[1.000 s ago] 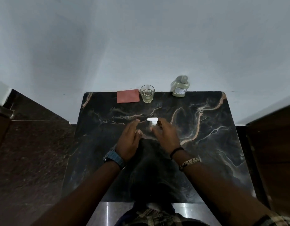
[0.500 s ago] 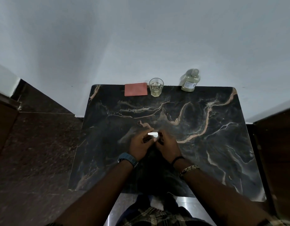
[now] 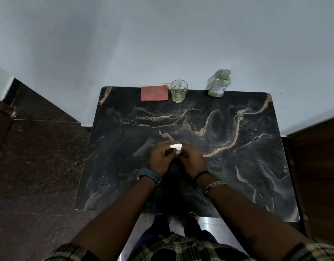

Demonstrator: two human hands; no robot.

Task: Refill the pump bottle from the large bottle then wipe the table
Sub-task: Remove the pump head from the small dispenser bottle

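Note:
The pump bottle stands at the middle of the dark marble table [image 3: 237, 166]; only its white pump head [image 3: 176, 146] shows between my hands. My left hand [image 3: 159, 161] curls round the bottle's left side. My right hand [image 3: 192, 161] curls round its right side, fingers at the pump's neck. The bottle's body is hidden by both hands. The large bottle [image 3: 218, 85], clear with pale yellowish liquid and a label, stands capped at the table's back edge, right of centre. A reddish cloth [image 3: 154, 93] lies flat at the back edge.
A drinking glass [image 3: 179, 90] with a little pale liquid stands between the cloth and the large bottle. A pale wall rises right behind the table. Dark floor lies to the left, and a brown wooden panel [image 3: 320, 176] flanks the table's right side.
Both hands have closed around the pump bottle and drawn it nearer to me. The camera view shifted, so the table's back edge now sits farther away.

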